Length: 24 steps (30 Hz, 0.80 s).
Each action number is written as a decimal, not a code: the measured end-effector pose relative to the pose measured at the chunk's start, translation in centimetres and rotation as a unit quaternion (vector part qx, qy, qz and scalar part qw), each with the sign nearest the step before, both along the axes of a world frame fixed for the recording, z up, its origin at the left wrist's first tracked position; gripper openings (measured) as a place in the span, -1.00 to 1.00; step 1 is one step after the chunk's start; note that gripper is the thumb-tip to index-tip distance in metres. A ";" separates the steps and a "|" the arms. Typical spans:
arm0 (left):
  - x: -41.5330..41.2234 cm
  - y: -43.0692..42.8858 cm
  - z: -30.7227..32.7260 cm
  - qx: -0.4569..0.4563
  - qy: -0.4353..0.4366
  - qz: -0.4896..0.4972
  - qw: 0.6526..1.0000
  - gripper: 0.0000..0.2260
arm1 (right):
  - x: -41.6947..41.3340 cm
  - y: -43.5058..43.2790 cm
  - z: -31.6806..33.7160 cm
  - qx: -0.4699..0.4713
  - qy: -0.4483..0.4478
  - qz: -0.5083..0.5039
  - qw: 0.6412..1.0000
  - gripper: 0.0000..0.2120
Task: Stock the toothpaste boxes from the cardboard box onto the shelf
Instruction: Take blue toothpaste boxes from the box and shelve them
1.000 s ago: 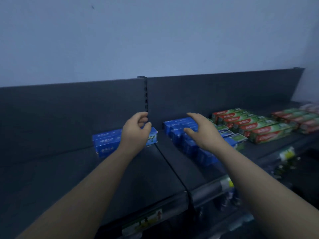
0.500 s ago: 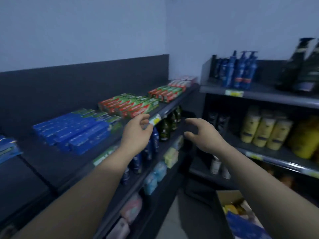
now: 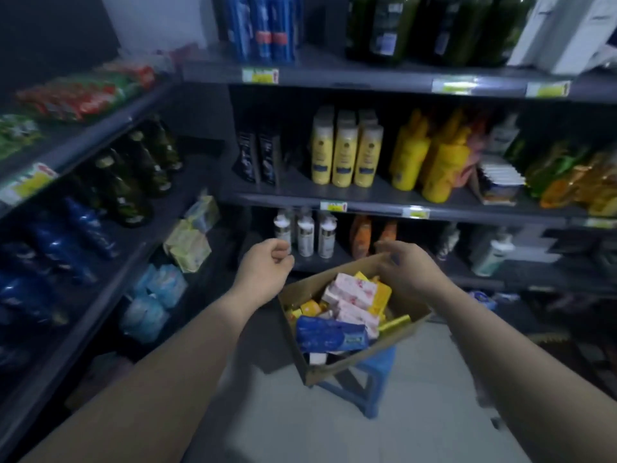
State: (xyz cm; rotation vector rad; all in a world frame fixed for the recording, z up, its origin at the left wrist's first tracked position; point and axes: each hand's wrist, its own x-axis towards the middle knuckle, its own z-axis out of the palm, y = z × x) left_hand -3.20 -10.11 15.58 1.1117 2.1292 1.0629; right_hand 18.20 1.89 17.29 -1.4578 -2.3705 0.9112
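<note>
A cardboard box [image 3: 334, 365] sits on a blue plastic stool [image 3: 377, 375] in the aisle. Inside lie blue toothpaste boxes [image 3: 330, 334] at the front, among pink and yellow packs. My left hand [image 3: 263, 269] hovers above the box's left rim with loosely curled fingers, holding nothing. Over the box's far corner my right hand [image 3: 407, 269] hangs, fingers curled downward and empty. Red and green toothpaste boxes [image 3: 76, 95] lie on the top left shelf [image 3: 100, 128].
Dark and blue bottles fill the left shelves, with soap packs [image 3: 187, 242] below. Ahead, shelves carry yellow bottles [image 3: 347, 155], white bottles [image 3: 305, 235] and orange packs. Light floor [image 3: 300, 422] lies around the stool.
My view swung right and down from the toothpaste shelf to the cardboard box. Both hands left the shelf and now hover over the box, fingers more curled.
</note>
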 end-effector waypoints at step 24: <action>-3.9 9.6 -28.5 -0.241 -0.068 -0.038 0.967 -0.74 | -1.8 6.1 -30.9 -0.231 -0.098 -0.101 0.963 -0.47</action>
